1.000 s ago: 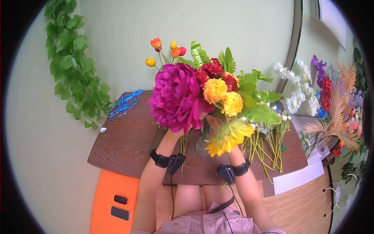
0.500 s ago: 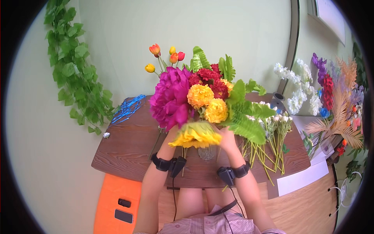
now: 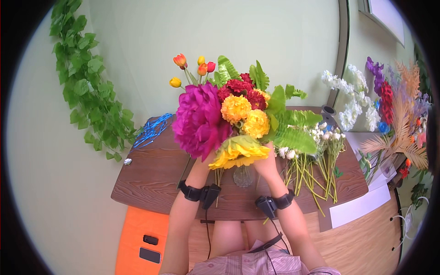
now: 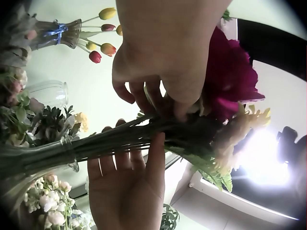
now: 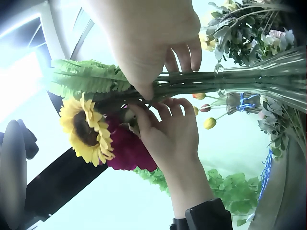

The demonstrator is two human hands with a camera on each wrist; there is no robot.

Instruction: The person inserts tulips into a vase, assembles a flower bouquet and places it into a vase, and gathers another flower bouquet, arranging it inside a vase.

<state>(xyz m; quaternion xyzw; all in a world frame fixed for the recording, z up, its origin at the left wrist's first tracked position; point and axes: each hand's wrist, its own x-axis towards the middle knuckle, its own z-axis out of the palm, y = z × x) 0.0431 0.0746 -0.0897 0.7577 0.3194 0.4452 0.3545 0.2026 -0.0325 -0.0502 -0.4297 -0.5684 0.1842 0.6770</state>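
In the head view a bouquet stands in a clear glass vase [image 3: 243, 177]: a large purple peony [image 3: 199, 120] at left, yellow blooms [image 3: 236, 109], red blooms [image 3: 245, 87] behind, fern leaves [image 3: 293, 130] at right and a drooping sunflower [image 3: 240, 152] in front. Just above the vase's mouth, my left hand [image 4: 158, 62] curls its fingers at the bunched flower stems [image 4: 112, 143], close below the peony. My right hand [image 5: 148, 48] holds the same stems from the other side, thumb in front and fingers behind. The blooms hide most of both hands in the head view.
White flowers with long green stems [image 3: 321, 169] lie on the table's right. Blue ribbon [image 3: 153, 130] lies at the back left, near tulips [image 3: 201, 68] behind the bouquet. A hanging green vine [image 3: 91, 82] borders the left; more flowers [image 3: 396, 114] stand at far right.
The sunflower has swung left from the right side to the front, over the vase. Yellow and red blooms have shifted left with the turning bouquet. Both hands stay at the stems.
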